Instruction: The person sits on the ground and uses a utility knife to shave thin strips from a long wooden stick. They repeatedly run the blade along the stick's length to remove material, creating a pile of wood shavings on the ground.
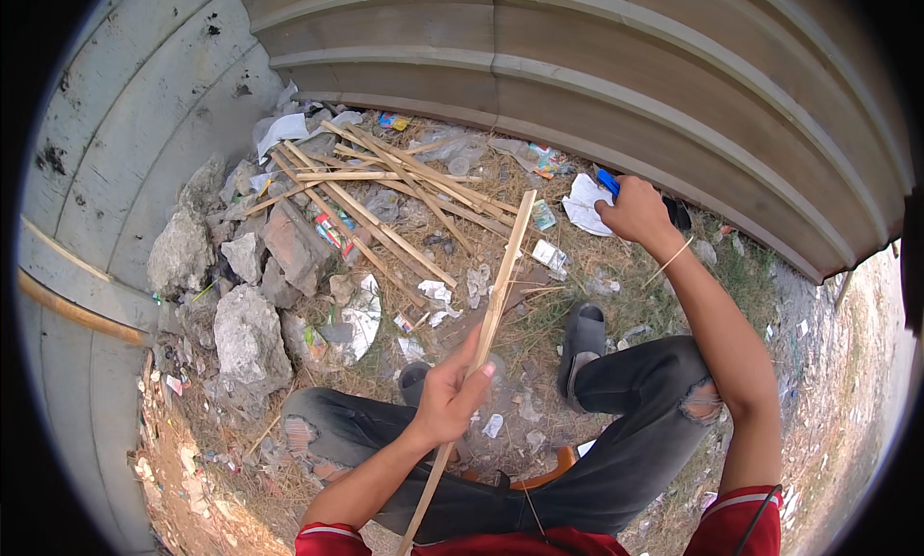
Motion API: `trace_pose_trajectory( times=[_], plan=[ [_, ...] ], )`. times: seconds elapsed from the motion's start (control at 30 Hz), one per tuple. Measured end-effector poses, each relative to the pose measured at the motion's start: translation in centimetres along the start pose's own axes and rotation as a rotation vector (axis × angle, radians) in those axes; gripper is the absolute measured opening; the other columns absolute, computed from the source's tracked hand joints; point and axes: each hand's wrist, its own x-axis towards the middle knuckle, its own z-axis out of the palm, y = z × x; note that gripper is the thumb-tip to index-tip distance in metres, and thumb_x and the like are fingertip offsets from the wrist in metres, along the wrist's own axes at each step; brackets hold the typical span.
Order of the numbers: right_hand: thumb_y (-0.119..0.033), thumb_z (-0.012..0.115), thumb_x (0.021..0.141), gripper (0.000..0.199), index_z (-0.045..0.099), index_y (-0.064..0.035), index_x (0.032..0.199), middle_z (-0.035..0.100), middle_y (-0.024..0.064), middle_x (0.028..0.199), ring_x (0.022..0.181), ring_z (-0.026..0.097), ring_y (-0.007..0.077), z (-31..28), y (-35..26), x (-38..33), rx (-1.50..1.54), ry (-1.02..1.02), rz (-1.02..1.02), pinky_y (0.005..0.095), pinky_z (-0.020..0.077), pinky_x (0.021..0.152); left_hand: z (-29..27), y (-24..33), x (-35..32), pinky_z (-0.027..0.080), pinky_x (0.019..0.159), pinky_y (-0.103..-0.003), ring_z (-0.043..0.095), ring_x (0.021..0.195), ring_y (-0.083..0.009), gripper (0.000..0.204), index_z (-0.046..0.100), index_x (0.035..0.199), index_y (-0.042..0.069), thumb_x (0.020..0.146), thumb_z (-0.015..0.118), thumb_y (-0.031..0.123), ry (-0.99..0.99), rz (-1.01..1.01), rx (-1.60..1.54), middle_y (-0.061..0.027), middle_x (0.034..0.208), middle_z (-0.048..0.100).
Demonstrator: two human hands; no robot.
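My left hand (450, 394) is closed around a long pale wooden strip (504, 277), which slants from my lap up toward the middle of the view. Its upper end is free and wider than the part below my fist. Stretched out to the far right, my right hand (635, 211) grips a blue-handled tool (607, 181); the rest of the tool is hidden by the fingers or too small to make out. A thin wood sliver (669, 261) shows against my right forearm. Ahead on the left, several similar wooden strips (385, 176) lie in a loose crossed pile.
A ribbed metal wall (597, 65) closes off the far side, and a grey panel (135, 123) the left. Rocks (252, 339) are heaped by that panel. Paper scraps (585, 206), wrappers and dry grass litter the ground. My sandalled foot (582, 349) rests ahead.
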Motion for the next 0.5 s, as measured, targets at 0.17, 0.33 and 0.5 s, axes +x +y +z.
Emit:
trace_pose_trajectory(
  times=[0.17, 0.33, 0.5],
  plan=[
    [-0.034, 0.071, 0.088, 0.039, 0.064, 0.0036, 0.084, 0.062, 0.0142, 0.071, 0.068, 0.060, 0.0245, -3.6, -5.2, -2.4, 0.507, -0.091, -0.106, 0.0393, 0.0466, 0.067, -0.7, 0.1, 0.3, 0.027, 0.050, -0.019, 0.034, 0.057, 0.0014, 0.061, 0.026, 0.159, -0.001, 0.104, 0.051, 0.005, 0.126, 0.279, 0.180, 0.0093, 0.074, 0.046],
    [-0.043, 0.072, 0.095, 0.043, 0.069, -0.0008, 0.091, 0.046, -0.0048, 0.065, 0.063, 0.038, 0.0074, -2.7, -9.4, -5.4, 0.774, -0.298, -0.178, 0.0290, 0.0333, 0.057, 0.0, 0.2, 0.6, 0.032, 0.069, -0.021, 0.042, 0.079, -0.0027, 0.060, 0.028, 0.158, -0.003, 0.104, 0.053, 0.007, 0.094, 0.245, 0.230, 0.0005, 0.098, 0.051],
    [-0.047, 0.069, 0.096, 0.047, 0.071, -0.0006, 0.098, 0.049, -0.0003, 0.063, 0.063, 0.043, 0.0108, -1.4, -10.4, -5.7, 0.806, -0.348, -0.242, 0.0327, 0.0379, 0.058, 0.0, 0.3, 0.5, 0.045, 0.078, -0.021, 0.055, 0.089, -0.0044, 0.060, 0.031, 0.156, -0.005, 0.103, 0.055, 0.008, 0.064, 0.154, 0.068, -0.0057, 0.111, 0.062]
  ],
)
